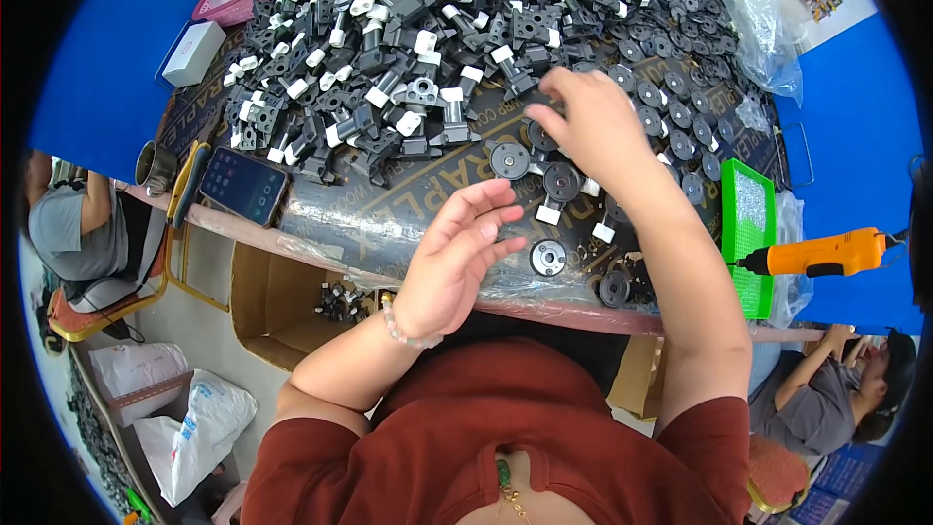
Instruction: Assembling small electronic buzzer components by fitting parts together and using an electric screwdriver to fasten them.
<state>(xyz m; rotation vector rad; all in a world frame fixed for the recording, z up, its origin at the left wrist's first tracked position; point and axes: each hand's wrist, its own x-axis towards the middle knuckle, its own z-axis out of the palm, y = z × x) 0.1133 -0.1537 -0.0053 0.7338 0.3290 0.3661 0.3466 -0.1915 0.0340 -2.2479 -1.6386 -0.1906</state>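
Note:
My left hand (455, 261) hangs over the table's front edge, palm up, fingers spread and holding nothing. Next to its fingertips is a round black disc (509, 161). My right hand (595, 124) reaches to the near edge of a large heap of black parts with white ends (424, 43). Its thumb and forefinger are apart, close to a black part with a white end (512, 70); the other fingers are hidden. Below it lie another black disc with a white tab (561, 182) and a silver-faced disc (548, 257).
A phone (243, 185) and a metal cup (155, 167) are at the left. Black discs (680, 117) spread at the right, by a green tray (748, 170) and an orange electric screwdriver (824, 253). A cardboard box (267, 321) stands below the edge. People sit at both sides.

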